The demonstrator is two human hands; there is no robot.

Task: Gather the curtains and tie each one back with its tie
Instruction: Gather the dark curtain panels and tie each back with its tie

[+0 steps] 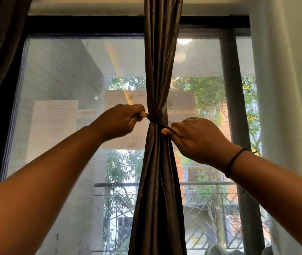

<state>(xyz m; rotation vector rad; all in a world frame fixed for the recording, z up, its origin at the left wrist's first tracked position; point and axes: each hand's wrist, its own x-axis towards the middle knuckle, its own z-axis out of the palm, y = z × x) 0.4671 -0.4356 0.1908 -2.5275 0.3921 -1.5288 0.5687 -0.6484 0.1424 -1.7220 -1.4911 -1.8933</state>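
The dark brown satin curtain [160,162] hangs upright down the middle of the mesh-screened window [63,89], cinched at mid-height by its thin dark fabric tie [155,119]. The tie's two ends run crosswise to the curtain's long axis. The left hand [122,120] pinches one end, touching the knot; the right hand [196,138] grips the other, slightly lower, ready to pull apart.

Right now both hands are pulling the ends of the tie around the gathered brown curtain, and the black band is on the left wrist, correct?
Not quite. The head view shows the black band on the right wrist. The rest holds: the left hand and right hand each pinch an end of the tie around the gathered brown curtain.
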